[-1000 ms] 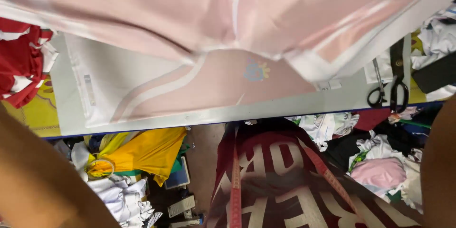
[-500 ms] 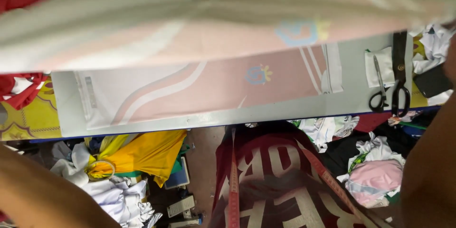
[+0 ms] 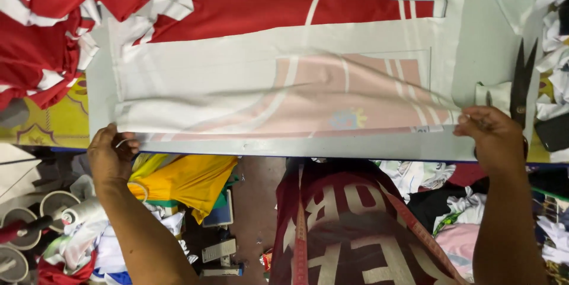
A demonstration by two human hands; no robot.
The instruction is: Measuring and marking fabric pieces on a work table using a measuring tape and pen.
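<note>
Spreading a pale pink fabric panel (image 3: 284,92) flat on the grey table (image 3: 480,36), you pinch its near corners: left hand (image 3: 109,154) at one end, right hand (image 3: 492,137) at the other. Uneven pull could skew the panel or leave the central ripple; scissors (image 3: 521,83) just beside your right hand could snag it.

Grey table (image 3: 480,42); fabric panels (image 3: 284,83); scissors (image 3: 521,77)

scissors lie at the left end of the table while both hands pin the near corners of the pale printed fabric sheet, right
Not quite. The head view shows the scissors at the right end of the table, just beyond the right hand. The left hand and right hand do pin the near corners of the pale printed fabric sheet.
</note>
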